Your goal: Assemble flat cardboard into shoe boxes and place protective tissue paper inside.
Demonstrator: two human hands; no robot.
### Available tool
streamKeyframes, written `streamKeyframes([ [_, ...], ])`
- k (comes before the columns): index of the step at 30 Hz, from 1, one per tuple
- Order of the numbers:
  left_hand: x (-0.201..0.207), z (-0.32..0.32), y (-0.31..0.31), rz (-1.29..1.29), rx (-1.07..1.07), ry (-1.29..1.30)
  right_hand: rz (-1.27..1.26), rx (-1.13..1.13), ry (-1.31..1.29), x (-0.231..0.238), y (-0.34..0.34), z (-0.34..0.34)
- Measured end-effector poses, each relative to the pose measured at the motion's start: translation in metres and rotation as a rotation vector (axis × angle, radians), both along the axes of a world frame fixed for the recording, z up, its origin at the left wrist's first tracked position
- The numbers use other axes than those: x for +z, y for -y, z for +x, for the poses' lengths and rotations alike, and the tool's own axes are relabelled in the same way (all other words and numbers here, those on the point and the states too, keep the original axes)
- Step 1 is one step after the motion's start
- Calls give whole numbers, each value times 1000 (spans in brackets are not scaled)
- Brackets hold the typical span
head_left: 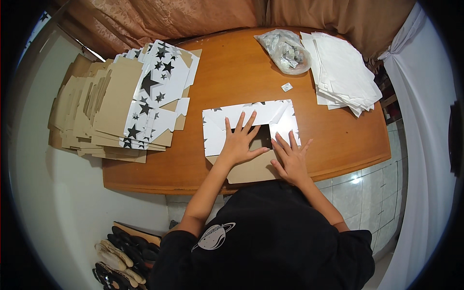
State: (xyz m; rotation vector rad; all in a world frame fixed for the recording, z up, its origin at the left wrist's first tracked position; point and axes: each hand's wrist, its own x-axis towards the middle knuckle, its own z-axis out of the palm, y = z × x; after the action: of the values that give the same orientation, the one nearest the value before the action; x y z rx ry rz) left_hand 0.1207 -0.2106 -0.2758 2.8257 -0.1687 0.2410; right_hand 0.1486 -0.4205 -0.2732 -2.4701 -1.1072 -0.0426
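In front of me on the table sits a white cardboard box [251, 113] with black stars, its flaps partly folded in and a dark gap at its middle. A brown inner flap [246, 169] faces me along the near side. My left hand [238, 145] lies on the box left of the gap, fingers spread and pointing away from me. On the right side of the gap my right hand [292, 159] rests with its fingers apart, touching the white flap. Neither hand grips anything that I can see. The inside of the box is mostly hidden.
A tall stack of flat star-printed cardboard blanks [154, 92] lies at the table's left. At the far right are a clear plastic bag [278, 48] of small packets and a pile of white paper sheets [343, 72]. One small packet [287, 87] lies loose on the wooden table [227, 67]. Shoes [128, 251] stand lower left.
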Motion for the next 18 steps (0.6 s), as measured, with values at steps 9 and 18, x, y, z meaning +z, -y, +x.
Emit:
streamKeyframes([
  [9,1,-1,1,3,6,5,-114,-38,95,-2,-6,2],
  [18,7,-8,0,16,30,4,-63,-30,43,-7,-2,6],
])
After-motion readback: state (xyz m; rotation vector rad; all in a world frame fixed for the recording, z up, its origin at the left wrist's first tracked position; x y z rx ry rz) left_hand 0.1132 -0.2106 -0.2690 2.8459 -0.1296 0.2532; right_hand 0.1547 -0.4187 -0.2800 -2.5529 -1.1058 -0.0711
